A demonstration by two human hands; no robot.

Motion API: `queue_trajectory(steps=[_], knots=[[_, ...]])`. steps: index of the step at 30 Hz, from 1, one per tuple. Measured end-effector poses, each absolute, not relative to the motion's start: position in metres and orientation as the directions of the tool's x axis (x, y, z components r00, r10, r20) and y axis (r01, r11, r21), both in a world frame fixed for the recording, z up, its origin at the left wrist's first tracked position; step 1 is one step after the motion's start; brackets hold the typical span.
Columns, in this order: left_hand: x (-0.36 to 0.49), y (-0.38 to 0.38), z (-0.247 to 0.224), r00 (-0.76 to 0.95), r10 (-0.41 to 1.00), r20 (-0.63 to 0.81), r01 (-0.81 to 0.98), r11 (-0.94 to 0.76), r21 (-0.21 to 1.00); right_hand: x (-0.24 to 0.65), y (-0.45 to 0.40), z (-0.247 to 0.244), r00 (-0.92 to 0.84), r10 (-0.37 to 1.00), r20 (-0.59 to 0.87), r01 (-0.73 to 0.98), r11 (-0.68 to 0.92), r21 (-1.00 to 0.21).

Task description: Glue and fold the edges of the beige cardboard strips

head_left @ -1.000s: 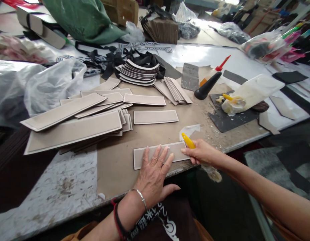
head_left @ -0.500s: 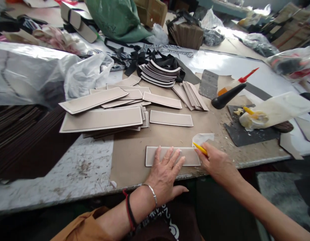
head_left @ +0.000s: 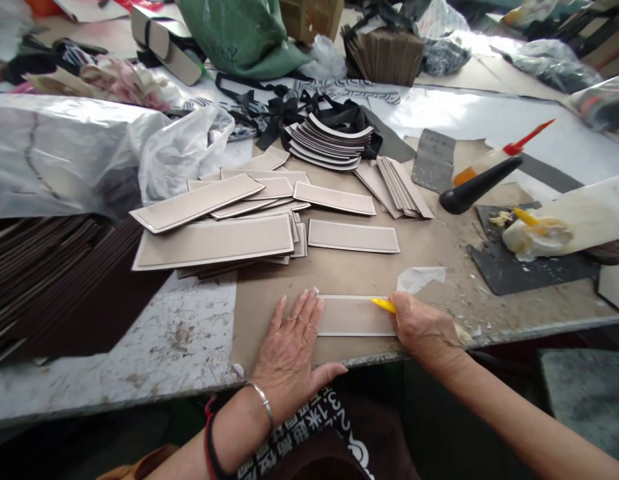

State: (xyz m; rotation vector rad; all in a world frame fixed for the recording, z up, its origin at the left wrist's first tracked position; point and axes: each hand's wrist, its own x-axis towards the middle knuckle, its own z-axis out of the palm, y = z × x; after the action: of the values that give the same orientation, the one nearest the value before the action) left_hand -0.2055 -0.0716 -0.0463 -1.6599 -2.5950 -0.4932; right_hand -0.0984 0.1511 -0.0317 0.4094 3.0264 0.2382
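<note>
A beige rectangular panel with a pale border point(head_left: 352, 319) lies flat near the table's front edge. My left hand point(head_left: 291, 343) rests over its left end, fingers stretched and thumb out to the side. My right hand point(head_left: 425, 328) is at the right end, its fingers closed around a slim yellow pointed tool point(head_left: 383, 305). The tool's tip points left over the panel's upper right part; whether it touches the surface I cannot tell. Just behind the panel is a similar loose piece point(head_left: 353, 237). A scrap of whitish paper point(head_left: 420, 279) lies behind my right hand.
Beige panels point(head_left: 214, 241) are piled at left, with curved pieces point(head_left: 329, 143) stacked behind. At right are a red-tipped bottle point(head_left: 489, 163), a black cone-shaped object point(head_left: 479, 185) and a whitish container point(head_left: 584, 217) with a yellow stick. Clear plastic point(head_left: 74, 153) covers the left side.
My left hand has slid left from the panel's middle to its left end. The yellow tool now reaches further left over the panel. The view has shifted slightly.
</note>
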Motion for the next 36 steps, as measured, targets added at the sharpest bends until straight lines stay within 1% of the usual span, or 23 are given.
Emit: queue_trajectory(steps=[2,3,5,8,10,12,15,17,19,22,24,27,30,33,36], knots=[[-0.208,-0.077,-0.047,-0.485,0.854,0.189,0.86,0.428,0.277,-0.101,0.152,-0.029,-0.947,0.308,-0.096,0.291,0.944,0.155],[-0.208,-0.079,-0.047,-0.523,0.83,0.195,0.835,0.453,0.311,-0.102,0.153,-0.026,-0.937,0.328,-0.117,0.31,0.939,0.145],[-0.209,-0.085,-0.045,-0.604,0.769,0.209,0.765,0.487,0.421,-0.103,0.156,-0.019,-0.922,0.363,-0.131,0.35,0.93,0.114],[-0.208,-0.092,-0.037,-0.71,0.676,0.199,0.619,0.464,0.634,-0.1,0.162,-0.008,-0.9,0.433,-0.054,0.431,0.901,0.045],[-0.207,-0.092,-0.03,-0.782,0.61,0.13,0.467,0.433,0.771,-0.097,0.166,-0.003,-0.874,0.481,-0.061,0.483,0.875,-0.023],[-0.207,-0.088,-0.024,-0.841,0.542,0.0,0.27,0.418,0.867,-0.093,0.167,0.002,-0.839,0.529,-0.125,0.541,0.836,-0.095],[-0.212,-0.076,-0.018,-0.873,0.454,-0.178,0.021,0.399,0.917,-0.09,0.167,0.005,-0.762,0.588,-0.272,0.647,0.708,-0.281],[-0.217,-0.068,-0.014,-0.872,0.426,-0.24,-0.074,0.37,0.926,-0.089,0.167,0.006,-0.716,0.588,-0.376,0.697,0.58,-0.422],[-0.222,-0.062,-0.011,-0.851,0.434,-0.297,-0.157,0.33,0.931,-0.088,0.168,0.005,-0.687,0.574,-0.446,0.718,0.441,-0.538],[-0.227,-0.056,-0.009,-0.8,0.465,-0.378,-0.273,0.28,0.92,-0.085,0.169,0.004,-0.682,0.528,-0.507,0.7,0.27,-0.661],[-0.229,-0.052,-0.009,-0.777,0.478,-0.41,-0.325,0.254,0.911,-0.084,0.172,0.005,-0.702,0.473,-0.533,0.677,0.211,-0.705],[-0.231,-0.042,-0.008,-0.781,0.496,-0.379,-0.337,0.176,0.925,-0.088,0.184,0.014,-0.726,0.415,-0.548,0.65,0.156,-0.743],[-0.233,-0.029,-0.006,-0.836,0.493,-0.241,-0.238,0.069,0.969,-0.102,0.203,0.029,-0.726,0.444,-0.525,0.622,0.099,-0.776],[-0.235,-0.02,-0.01,-0.896,0.443,-0.044,-0.032,0.033,0.999,-0.122,0.225,0.042,-0.726,0.508,-0.464,0.56,0.044,-0.827],[-0.239,-0.018,-0.021,-0.896,0.414,0.162,0.237,0.135,0.962,-0.144,0.241,0.043,-0.744,0.519,-0.421,0.527,0.068,-0.847]])
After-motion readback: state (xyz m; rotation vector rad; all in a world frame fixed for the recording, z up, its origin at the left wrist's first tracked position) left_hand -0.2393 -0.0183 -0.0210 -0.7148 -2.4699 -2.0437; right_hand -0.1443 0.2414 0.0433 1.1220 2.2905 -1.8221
